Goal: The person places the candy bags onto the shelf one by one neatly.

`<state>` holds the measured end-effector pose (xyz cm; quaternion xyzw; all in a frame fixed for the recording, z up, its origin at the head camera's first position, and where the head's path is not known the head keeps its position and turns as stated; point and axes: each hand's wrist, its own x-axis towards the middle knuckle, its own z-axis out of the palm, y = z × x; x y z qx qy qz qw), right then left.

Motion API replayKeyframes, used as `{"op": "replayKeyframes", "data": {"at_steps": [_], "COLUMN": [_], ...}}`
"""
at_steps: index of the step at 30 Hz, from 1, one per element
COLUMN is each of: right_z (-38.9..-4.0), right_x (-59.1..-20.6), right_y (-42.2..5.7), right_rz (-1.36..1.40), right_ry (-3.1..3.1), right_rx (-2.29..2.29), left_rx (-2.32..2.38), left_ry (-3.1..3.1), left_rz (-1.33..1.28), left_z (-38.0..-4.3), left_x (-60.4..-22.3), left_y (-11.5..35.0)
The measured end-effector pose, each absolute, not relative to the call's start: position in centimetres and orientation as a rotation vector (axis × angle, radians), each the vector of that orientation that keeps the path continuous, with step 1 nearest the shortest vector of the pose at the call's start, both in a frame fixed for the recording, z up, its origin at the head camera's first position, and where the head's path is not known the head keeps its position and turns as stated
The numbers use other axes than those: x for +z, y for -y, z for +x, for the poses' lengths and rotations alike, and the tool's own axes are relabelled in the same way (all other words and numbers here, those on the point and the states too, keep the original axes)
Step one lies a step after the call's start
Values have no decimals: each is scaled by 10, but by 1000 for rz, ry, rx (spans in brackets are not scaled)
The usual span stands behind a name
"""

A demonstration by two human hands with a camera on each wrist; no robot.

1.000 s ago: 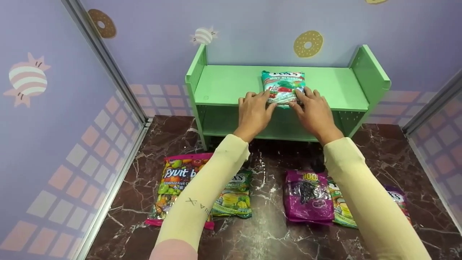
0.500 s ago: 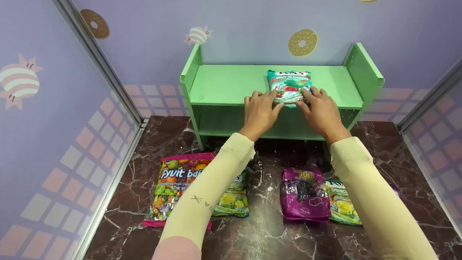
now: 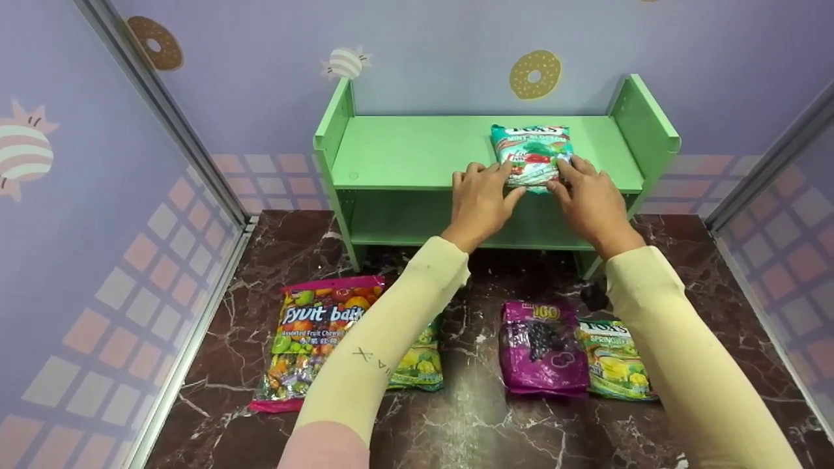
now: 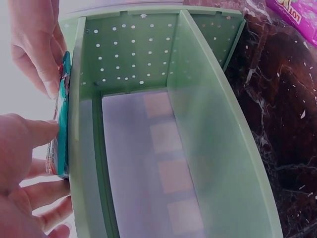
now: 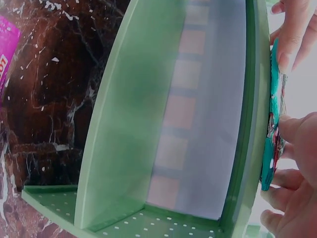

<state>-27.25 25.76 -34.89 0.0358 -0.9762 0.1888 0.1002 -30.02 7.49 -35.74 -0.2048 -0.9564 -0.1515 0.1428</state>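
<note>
A teal Fox's Mint Blossom candy bag (image 3: 533,144) lies flat on the top board of a green shelf unit (image 3: 404,153), right of its middle in the head view. My left hand (image 3: 483,203) holds its left side, thumb by the front edge. My right hand (image 3: 594,207) grips the front right corner with bent fingers. In the left wrist view the bag (image 4: 63,129) shows edge-on between both hands, right beside the board's front edge. The right wrist view shows its teal side (image 5: 273,99), with fingertips of both hands on it.
On the dark marble floor lie a Fruit chews bag (image 3: 313,332) and a green candy bag (image 3: 423,365), partly behind the left sleeve. A purple bag (image 3: 541,352) and a Fox's Spring Tea bag (image 3: 616,365) lie at right. The shelf's lower board (image 3: 417,228) sits beneath.
Both hands have slid the candy bag to the right along the top board. The head view has shifted slightly, and the Spring Tea bag shows more beside the right sleeve.
</note>
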Motion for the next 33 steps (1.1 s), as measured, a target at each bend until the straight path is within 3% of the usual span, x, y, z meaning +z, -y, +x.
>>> {"op": "replayKeyframes", "data": {"at_steps": [33], "right_z": [-268], "right_x": [-356], "right_y": [-286], "right_rz": [-36], "right_ry": [2662], "right_rx": [562], "left_rx": [-226], "left_ry": [2897], "left_rz": [-690], "left_z": [-301], "left_x": [-353], "left_y": [-125]}}
